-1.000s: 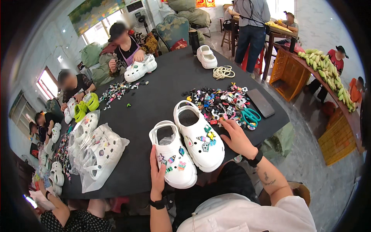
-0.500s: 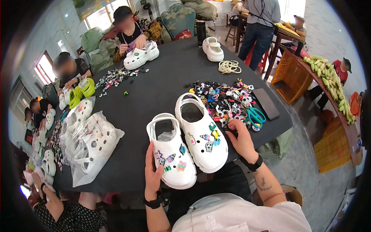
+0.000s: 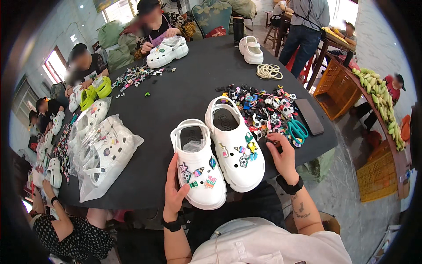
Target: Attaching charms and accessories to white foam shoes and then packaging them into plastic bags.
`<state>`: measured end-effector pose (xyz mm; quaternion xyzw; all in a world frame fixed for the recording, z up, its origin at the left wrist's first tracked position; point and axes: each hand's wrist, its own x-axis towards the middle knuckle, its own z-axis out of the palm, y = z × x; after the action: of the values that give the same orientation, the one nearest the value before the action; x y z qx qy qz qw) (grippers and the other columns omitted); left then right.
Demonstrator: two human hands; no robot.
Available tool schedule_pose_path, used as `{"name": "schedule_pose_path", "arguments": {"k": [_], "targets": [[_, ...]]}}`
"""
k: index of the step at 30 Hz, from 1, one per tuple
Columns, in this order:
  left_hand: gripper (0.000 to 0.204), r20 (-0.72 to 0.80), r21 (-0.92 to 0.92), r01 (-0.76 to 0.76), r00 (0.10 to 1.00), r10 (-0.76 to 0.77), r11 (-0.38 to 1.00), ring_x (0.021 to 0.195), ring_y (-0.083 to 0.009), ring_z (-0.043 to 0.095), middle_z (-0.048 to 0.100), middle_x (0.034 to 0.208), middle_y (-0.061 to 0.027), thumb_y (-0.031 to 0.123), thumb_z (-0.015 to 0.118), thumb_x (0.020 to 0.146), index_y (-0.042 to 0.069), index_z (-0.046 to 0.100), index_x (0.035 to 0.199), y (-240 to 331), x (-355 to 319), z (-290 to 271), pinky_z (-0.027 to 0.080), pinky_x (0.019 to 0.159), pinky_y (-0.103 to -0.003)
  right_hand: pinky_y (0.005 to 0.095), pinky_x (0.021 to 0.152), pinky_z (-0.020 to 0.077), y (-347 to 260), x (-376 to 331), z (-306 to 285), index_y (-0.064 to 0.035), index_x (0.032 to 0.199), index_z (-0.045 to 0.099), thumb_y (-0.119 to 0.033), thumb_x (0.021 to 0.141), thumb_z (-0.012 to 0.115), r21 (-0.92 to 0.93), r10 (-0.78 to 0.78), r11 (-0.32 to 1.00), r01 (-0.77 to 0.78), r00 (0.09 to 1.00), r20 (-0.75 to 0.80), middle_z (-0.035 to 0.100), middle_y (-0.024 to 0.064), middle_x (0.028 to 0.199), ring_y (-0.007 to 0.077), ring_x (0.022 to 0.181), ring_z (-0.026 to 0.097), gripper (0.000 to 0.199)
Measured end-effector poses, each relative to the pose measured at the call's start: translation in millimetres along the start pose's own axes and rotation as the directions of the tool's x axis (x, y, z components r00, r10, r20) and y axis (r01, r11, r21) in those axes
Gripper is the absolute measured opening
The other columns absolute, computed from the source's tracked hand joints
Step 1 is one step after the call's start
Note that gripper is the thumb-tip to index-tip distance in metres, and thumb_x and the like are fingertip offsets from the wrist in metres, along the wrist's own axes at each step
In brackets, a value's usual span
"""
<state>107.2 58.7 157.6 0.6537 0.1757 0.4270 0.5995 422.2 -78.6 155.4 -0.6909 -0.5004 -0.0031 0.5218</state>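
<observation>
A pair of white clogs stands side by side in front of me, toes toward me, both dotted with colourful shoe charms. My left hand wraps the outer side of the left clog, its thumb on the toe; clear plastic shows inside that shoe. The right clog leans against it, untouched by my hands. At the near edge of a heap of loose shoe charms, my right hand pinches a small dark shoe charm, partly hidden by the fingers. Teal-handled scissors lie just beyond that hand.
A dark phone borders the heap. Bagged white clogs lie left on the black table. Farther off are coiled cord, another white pair and lime clogs. Co-workers sit along the far and left sides.
My right thumb and fingers have closed at the heap's edge, with a dark piece now between them. The whole view has shifted slightly. My left hand keeps its hold on the left clog.
</observation>
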Motion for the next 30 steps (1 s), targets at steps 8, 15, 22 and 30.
{"name": "schedule_pose_path", "arguments": {"k": [8, 15, 22, 30], "targets": [[0.093, 0.019, -0.031, -0.012, 1.0, 0.013, 0.999, 0.142, -0.0254, 0.032, 0.029, 0.156, -0.016, 0.03, 0.072, 0.08, -0.001, 0.023, 0.152, -0.7, -2.2, -4.0, 0.024, 0.116, -0.037, 0.0237, 0.072, 0.0463, 4.8, -4.6, 2.7, -0.0022, 0.117, 0.06, -0.004, 0.1, 0.051, 0.108, 0.063, 0.993, -0.052, 0.992, -0.106, 0.064, 0.0052, 0.092, 0.0104, 0.082, 0.059, 0.019], [0.095, 0.053, 0.028, -0.017, 0.998, 0.015, 0.999, 0.143, -0.0262, 0.031, 0.029, 0.156, -0.0151, 0.021, 0.073, 0.074, 0.001, 0.024, 0.153, -3.1, -3.0, -6.5, 0.023, 0.116, -0.038, 0.0217, 0.067, 0.0433, 6.6, -6.6, 2.6, -0.0024, 0.114, 0.058, -0.003, 0.103, 0.042, 0.279, 0.17, 0.954, -0.111, 0.966, -0.196, 0.059, 0.0025, 0.087, 0.0071, 0.074, 0.053, 0.019], [0.092, 0.034, 0.055, -0.029, 0.999, 0.027, 0.998, 0.143, -0.0269, 0.031, 0.03, 0.156, -0.0161, 0.023, 0.071, 0.074, 0.001, 0.027, 0.152, -4.1, -3.5, -6.1, 0.023, 0.116, -0.038, 0.0254, 0.072, 0.0467, 8.2, -4.1, 0.1, -0.0012, 0.115, 0.056, -0.001, 0.097, 0.05, 0.181, 0.19, 0.97, -0.159, 0.967, -0.169, 0.063, 0.0068, 0.094, 0.0114, 0.081, 0.057, 0.019], [0.092, 0.029, 0.058, -0.038, 0.999, 0.036, 0.998, 0.142, -0.0268, 0.032, 0.031, 0.155, -0.0166, 0.024, 0.072, 0.075, -0.001, 0.027, 0.151, -5.4, -4.1, -6.9, 0.025, 0.116, -0.038, 0.0247, 0.076, 0.0487, 1.3, -4.4, 5.0, 0.0, 0.116, 0.05, -0.001, 0.1, 0.05, 0.436, 0.14, 0.899, -0.049, 0.974, -0.179, 0.064, 0.0067, 0.092, 0.0111, 0.083, 0.06, 0.016]]}}
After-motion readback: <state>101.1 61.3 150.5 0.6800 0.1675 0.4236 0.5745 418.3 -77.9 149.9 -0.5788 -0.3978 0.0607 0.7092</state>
